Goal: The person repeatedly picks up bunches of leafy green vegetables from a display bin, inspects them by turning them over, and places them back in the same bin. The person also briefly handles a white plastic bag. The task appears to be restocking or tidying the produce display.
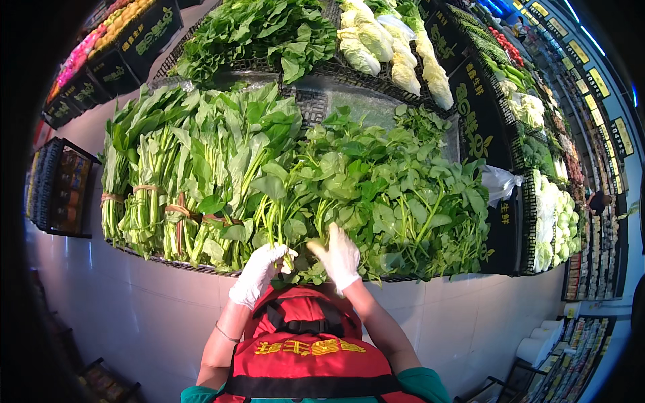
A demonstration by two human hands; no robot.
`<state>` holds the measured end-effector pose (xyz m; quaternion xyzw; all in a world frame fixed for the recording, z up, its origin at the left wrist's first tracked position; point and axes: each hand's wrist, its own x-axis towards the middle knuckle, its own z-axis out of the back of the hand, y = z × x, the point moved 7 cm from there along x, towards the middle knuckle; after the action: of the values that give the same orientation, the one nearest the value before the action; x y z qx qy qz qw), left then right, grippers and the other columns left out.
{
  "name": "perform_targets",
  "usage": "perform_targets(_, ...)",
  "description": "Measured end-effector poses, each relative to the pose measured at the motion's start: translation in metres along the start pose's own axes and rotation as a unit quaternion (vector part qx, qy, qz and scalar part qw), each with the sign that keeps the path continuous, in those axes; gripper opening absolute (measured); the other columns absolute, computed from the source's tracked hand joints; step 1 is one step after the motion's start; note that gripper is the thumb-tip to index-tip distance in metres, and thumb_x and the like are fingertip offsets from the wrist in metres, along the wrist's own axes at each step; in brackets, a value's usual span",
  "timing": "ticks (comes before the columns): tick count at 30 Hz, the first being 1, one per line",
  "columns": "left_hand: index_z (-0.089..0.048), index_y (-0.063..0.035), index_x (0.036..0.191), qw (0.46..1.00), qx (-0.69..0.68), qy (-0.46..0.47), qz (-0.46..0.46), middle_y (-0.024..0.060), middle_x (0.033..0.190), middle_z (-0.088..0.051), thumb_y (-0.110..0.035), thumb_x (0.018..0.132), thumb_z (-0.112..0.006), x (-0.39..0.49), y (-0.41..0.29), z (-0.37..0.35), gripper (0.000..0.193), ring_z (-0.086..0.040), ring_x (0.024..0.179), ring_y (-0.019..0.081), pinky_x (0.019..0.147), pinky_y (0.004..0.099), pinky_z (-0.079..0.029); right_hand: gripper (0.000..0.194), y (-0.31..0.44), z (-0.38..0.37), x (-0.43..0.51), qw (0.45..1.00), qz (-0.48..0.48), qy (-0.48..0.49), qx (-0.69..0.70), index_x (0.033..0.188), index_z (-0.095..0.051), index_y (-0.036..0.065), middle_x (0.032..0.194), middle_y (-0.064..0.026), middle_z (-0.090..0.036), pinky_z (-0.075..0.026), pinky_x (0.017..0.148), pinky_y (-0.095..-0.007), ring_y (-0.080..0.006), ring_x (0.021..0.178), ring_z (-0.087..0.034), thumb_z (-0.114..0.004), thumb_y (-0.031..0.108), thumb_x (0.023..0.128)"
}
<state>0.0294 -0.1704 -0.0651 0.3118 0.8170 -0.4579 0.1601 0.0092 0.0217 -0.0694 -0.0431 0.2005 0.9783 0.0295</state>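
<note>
My left hand [262, 272], in a thin white glove, is closed around the stems of a small bunch of leafy greens [272, 226]. Its leaves fan upward, away from me. To the right, my white-gloved right hand [340, 254] is held over the near edge of a loose heap of leafy greens [363, 171], thumb and fingers spread and slightly blurred. I see nothing gripped in it. Left of the heap stand tied bundles of long-leaved greens [176, 201], bound with brown bands around their pale stems.
Behind the heap are dark leafy greens [252, 35] and napa cabbages [365, 38] in black woven trays. A clear plastic bag [499, 182] hangs at the display's right side. Round cabbages [567, 224] sit farther right. A low rack [60, 186] stands left; a person [598, 202] is far right.
</note>
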Motion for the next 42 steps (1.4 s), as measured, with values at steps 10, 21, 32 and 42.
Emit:
perform_targets(10, -0.063, -0.0054, 0.100, 0.984, 0.158, -0.073, -0.030, 0.0036, 0.089, -0.070, -0.027, 0.096, -0.064, -0.006, -0.002, 0.035, 0.022, -0.064, 0.076, 0.0123, 0.068, 0.0279, -0.052, 0.017, -0.045, 0.074, -0.003, 0.771, -0.159, -0.016, 0.617, 0.109, -0.065, 0.002, 0.084, 0.0027, -0.064, -0.041, 0.061, -0.0194, -0.0042, 0.069, -0.054, -0.065, 0.005, 0.092)
perform_targets(21, -0.062, 0.0003, 0.085, 0.680, 0.713, -0.085, -0.146, 0.0227, 0.080, -0.065, -0.047, 0.094, -0.060, -0.017, 0.009, 0.013, 0.048, -0.064, 0.072, 0.0403, 0.066, 0.0476, -0.051, 0.037, 0.062, -0.026, 0.005, 0.988, 0.026, 0.058, 0.138, 0.117, -0.057, 0.007, 0.086, -0.0187, -0.068, -0.051, 0.065, -0.0481, -0.0386, 0.073, -0.066, -0.052, 0.039, 0.099)
perform_targets(32, -0.057, -0.0071, 0.135, 0.773, 0.552, 0.053, -0.308, 0.0141, 0.138, -0.056, -0.024, 0.103, -0.042, 0.002, -0.060, -0.050, 0.039, -0.045, 0.134, 0.0320, 0.115, 0.0388, -0.031, 0.023, 0.096, -0.040, -0.001, 0.976, 0.148, 0.076, 0.140, 0.102, -0.064, 0.003, 0.097, -0.0200, -0.068, -0.053, 0.071, -0.0447, -0.0373, 0.086, -0.067, -0.060, 0.021, 0.087)
perform_targets(42, -0.053, -0.0082, 0.138, 0.499, 0.784, 0.043, -0.366, 0.0179, 0.137, -0.053, -0.040, 0.095, -0.055, 0.030, -0.034, -0.047, 0.053, -0.043, 0.132, 0.0375, 0.115, 0.0476, -0.029, 0.025, -0.022, -0.017, -0.034, 0.972, -0.070, 0.024, 0.225, 0.107, -0.067, 0.004, 0.102, -0.0145, -0.069, -0.053, 0.080, -0.0364, -0.0289, 0.091, -0.068, -0.068, 0.023, 0.090)
